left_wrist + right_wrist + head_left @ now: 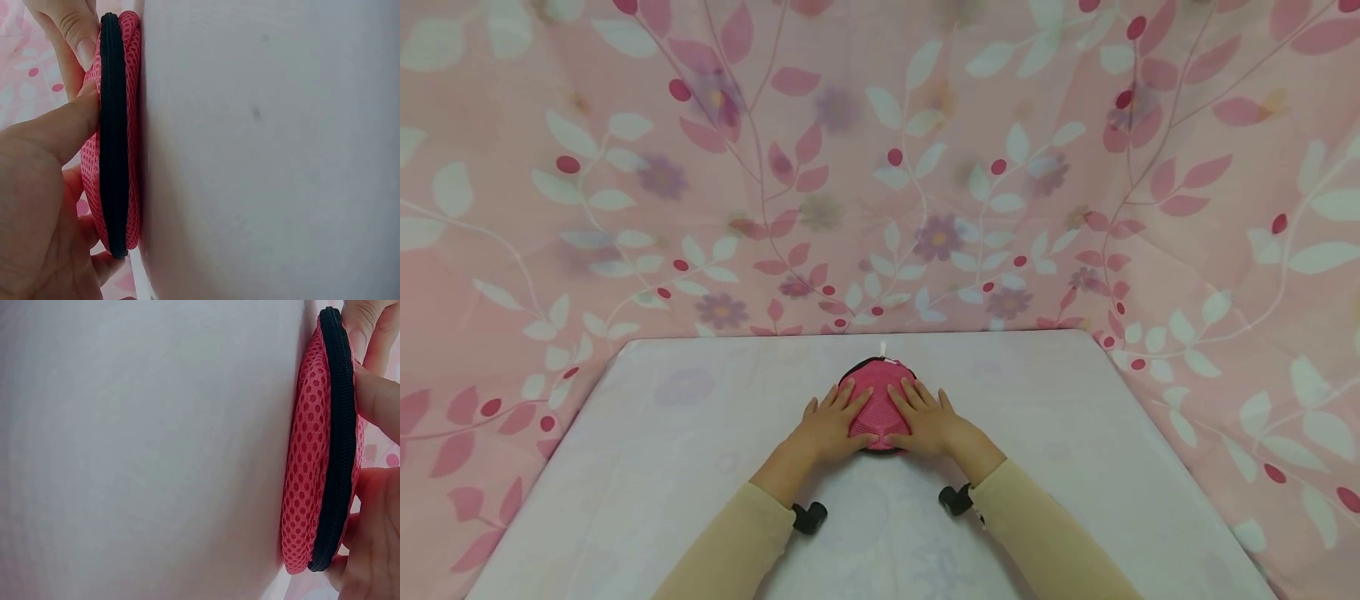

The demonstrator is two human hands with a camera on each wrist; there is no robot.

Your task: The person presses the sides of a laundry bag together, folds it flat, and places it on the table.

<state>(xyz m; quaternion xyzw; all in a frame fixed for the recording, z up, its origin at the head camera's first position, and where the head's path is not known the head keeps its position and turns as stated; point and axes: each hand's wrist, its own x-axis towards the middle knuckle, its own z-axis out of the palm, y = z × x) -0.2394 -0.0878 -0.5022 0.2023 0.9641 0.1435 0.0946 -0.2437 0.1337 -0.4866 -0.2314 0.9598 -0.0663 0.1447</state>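
Note:
A pink mesh pouch (880,404) with a rounded outline lies flat at the middle of the table. A black zipper (114,137) runs around its edge. On the pouch's left part rests my left hand (831,429), fingers spread and fairly straight. My right hand (932,425) presses on the right part in the same way, with the two thumbs close together near the front edge. In the right wrist view, the pouch's lower mesh side (304,469) touches the table. What is inside the pouch is hidden.
A pale cloth covers the table (700,467). Behind and at both sides hangs a pink curtain (865,167) with leaves and flowers. A small white tag (883,348) sticks out at the pouch's far edge. Black wrist cameras (810,517) sit at both cuffs.

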